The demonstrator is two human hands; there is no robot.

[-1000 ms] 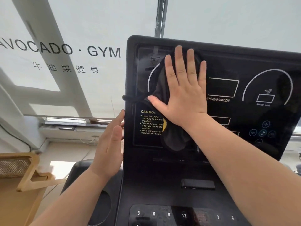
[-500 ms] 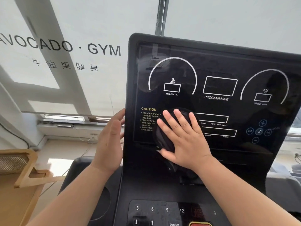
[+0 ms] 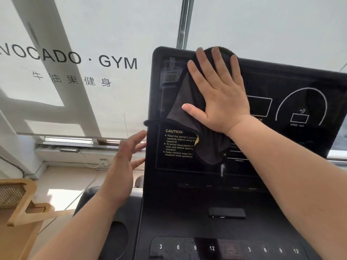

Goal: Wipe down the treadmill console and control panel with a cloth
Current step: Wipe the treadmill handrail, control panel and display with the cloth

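R hand [image 3: 223, 102] lies flat, fingers spread wide, pressing the dark cloth [image 3: 189, 109] against the treadmill screen [image 3: 281, 81] at its 11 o'clock corner; fingertips and a fold of cloth poke over the top edge. Rest of cloth hangs loose toward 6 o'clock, covering part of the caution label [image 3: 176, 143]. L hand [image 3: 122, 166] is empty, fingers open and splayed, at the screen's 9 o'clock edge, touching or just beside it, can't tell which. Button panel [image 3: 225, 248] sits below at 6 o'clock.

Risks, as I judge: cloth is only pinned by the palm, not gripped, so it could slide out and drop. Dangling tail may drag over the buttons and trigger sth if powered. Hard push w/o the L hand bracing could rock the screen.
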